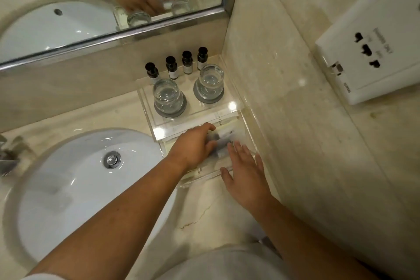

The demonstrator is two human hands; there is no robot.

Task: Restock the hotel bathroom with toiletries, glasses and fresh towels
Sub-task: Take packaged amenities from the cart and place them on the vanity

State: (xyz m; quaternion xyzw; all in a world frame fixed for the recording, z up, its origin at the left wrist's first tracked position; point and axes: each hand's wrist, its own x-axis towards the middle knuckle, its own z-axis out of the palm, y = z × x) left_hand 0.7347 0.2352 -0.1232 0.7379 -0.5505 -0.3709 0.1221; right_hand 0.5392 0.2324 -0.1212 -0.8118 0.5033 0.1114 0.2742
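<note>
A clear acrylic stand [231,107] sits in the counter corner. Its top shelf carries several small dark-capped toiletry bottles [171,67] in a row and two upturned glasses [168,98] [210,84] on grey coasters. Under the shelf lie white packets [218,118]. A clear drawer [204,176] is pulled out toward me. My left hand [193,145] reaches into it with fingers curled around small blurred amenity packets [221,143]. My right hand [245,175] lies flat with straight fingers on the drawer's right front part.
A white sink [68,188] with a chrome drain fills the left of the marble counter. A mirror [113,7] runs along the back wall. The right wall bears a white socket plate [372,52]. White cloth [227,263] shows at the bottom edge.
</note>
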